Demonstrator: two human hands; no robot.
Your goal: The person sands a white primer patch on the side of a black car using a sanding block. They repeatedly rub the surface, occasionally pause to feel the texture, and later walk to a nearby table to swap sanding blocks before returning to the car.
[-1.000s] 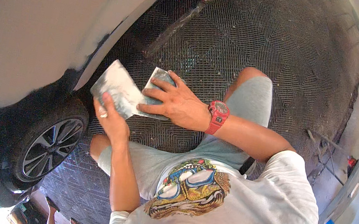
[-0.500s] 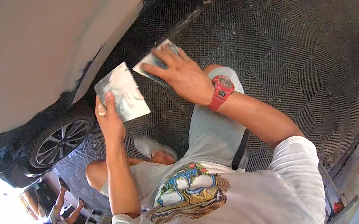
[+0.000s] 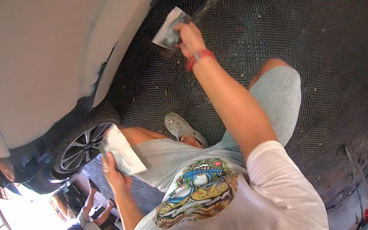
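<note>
My left hand [image 3: 116, 177] grips the lower edge of a flat, pale plate [image 3: 125, 156] smeared with grey and white paste, its thumb lying on the face. It is held low, in front of the car wheel. Farther forward, my right hand [image 3: 190, 39], with a red watch on the wrist, is closed on a thin rectangular spreader [image 3: 170, 29] that is part white, part dark grey. The spreader is in the air beside the car's body panel [image 3: 41, 37], apart from it. Beige-grey filler coats most of this panel, with ragged edges over darker paint.
The car's wheel [image 3: 83, 147] stands left of my left hand. Dark ribbed floor tiles [image 3: 342, 97] spread ahead and right. My bent knees and a light clog [image 3: 182, 127] are below. Another person [image 3: 90, 226] is behind at lower left, near bright daylight.
My right hand has moved forward with the spreader, away from the plate. My left hand and the plate have come down and back. My right knee has swung to the right.
</note>
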